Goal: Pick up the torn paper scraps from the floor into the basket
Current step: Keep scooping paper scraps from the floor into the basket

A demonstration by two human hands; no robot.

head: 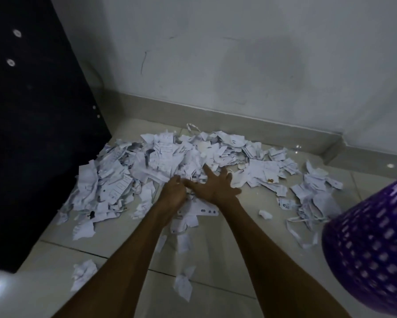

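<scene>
Dim, bluish indoor light, source probably overhead, small specular glints on the glossy floor tiles (227,228), bright glare patch at the lower left corner, dark panel (32,134) nearly featureless, purple basket (372,253) soft and motion-blurred, wide-angle bending at the edges, overall slightly soft focus.

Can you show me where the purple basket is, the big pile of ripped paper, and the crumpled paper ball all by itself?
purple basket (374,244): head view, on its lattice side wall.
paper pile (170,154): head view, middle of the heap.
crumpled paper ball (265,214): head view, its centre.
</scene>
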